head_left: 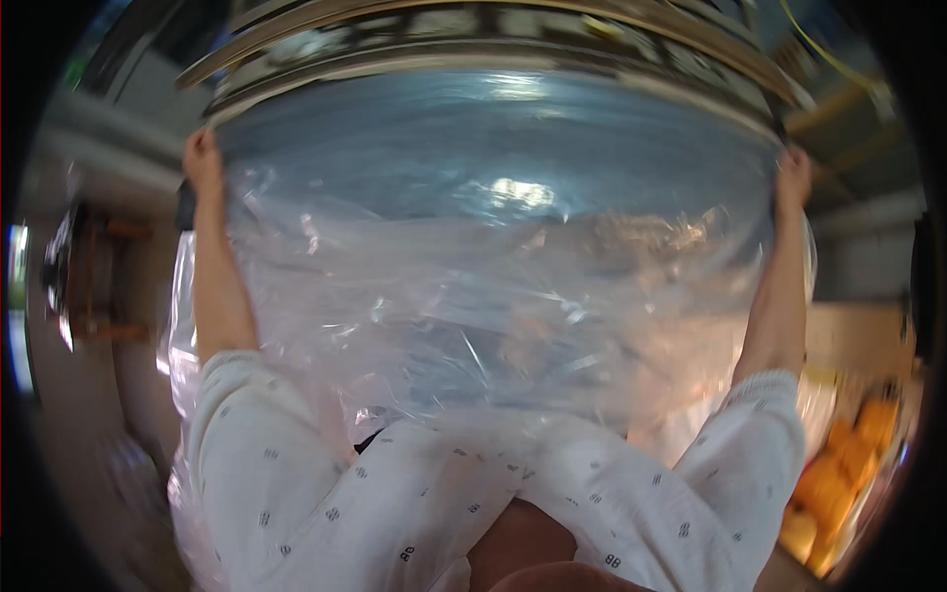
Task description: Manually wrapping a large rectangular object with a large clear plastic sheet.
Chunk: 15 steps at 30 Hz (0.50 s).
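Note:
A wide sheet of clear plastic film (473, 296) spreads from the far side back to my body, wrinkled and shiny in its near half. Beyond the wrinkles its far part lies smoother, looking blue-grey. Both my arms are stretched forward and wide. At the film's far left corner my left hand (203, 160) is closed on its edge. My right hand (792, 178) is likewise closed at the far right corner. The fingertips of both hands are small and partly hidden. Whatever lies under the film cannot be made out clearly.
Long wooden bars (493, 8) of a frame run across just beyond the film. To the right on the floor are orange items (853, 464). A brown wooden stand (118, 276) is at the left. A yellow cord (824, 47) hangs at the upper right.

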Motion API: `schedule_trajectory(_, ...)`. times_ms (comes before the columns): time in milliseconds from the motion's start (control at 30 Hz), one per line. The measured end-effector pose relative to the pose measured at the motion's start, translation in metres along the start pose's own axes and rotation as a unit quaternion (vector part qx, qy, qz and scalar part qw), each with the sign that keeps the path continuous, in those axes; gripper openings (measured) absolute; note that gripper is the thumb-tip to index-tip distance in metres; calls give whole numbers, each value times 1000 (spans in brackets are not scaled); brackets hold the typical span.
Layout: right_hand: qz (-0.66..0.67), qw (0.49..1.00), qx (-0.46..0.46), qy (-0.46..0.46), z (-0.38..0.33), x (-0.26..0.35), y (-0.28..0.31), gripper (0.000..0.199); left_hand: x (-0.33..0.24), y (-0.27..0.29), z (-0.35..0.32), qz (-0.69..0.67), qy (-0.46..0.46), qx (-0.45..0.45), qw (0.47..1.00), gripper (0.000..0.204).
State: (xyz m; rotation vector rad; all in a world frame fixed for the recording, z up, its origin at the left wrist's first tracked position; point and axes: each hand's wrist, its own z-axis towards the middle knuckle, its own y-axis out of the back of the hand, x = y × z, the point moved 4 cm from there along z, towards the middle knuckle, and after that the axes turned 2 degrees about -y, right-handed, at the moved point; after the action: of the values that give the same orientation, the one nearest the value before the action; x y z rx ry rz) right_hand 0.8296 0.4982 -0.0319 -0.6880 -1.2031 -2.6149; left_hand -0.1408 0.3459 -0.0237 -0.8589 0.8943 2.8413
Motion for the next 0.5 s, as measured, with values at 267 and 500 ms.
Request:
schedule_trajectory(267,158,985,61,40,38,-25,-26,23,-8,-17,16,-109,45,-2,993,25)
schedule_trajectory(500,117,991,40,42,70,-29,-46,24,-16,-44,31,-124,96,32,987,28)
